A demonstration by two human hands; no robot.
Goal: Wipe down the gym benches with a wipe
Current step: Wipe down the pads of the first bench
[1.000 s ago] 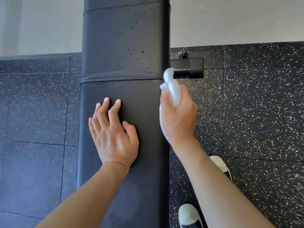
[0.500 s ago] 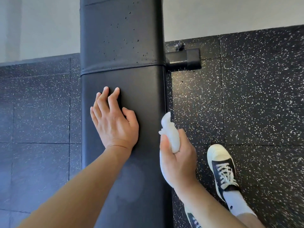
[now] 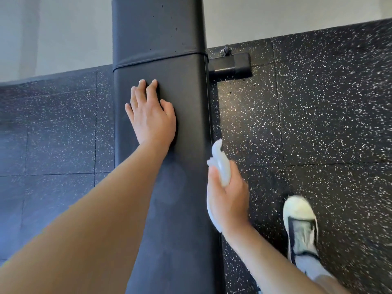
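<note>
The bench pad (image 3: 161,49) looks like smooth matt black vinyl, with a stitched seam and a few pale specks. The wipe (image 3: 221,166) is white, soft and crumpled, perhaps damp cloth or paper. The floor (image 3: 318,124) is rough black rubber flecked white. The shoe (image 3: 300,225) looks canvas.

Black bench (image 3: 182,187) – left hand (image 3: 151,115) flat

A left hand (image 3: 151,115) rests flat on the counter (image 3: 180,145), just below the seam between its two pads. The right hand (image 3: 228,200) holds a wipe (image 3: 221,164) against the counter's right edge, with a shoe (image 3: 300,225) on the floor (image 3: 318,124) farther right. A bracket (image 3: 231,65) juts from the counter's right side beyond the hands.
</note>
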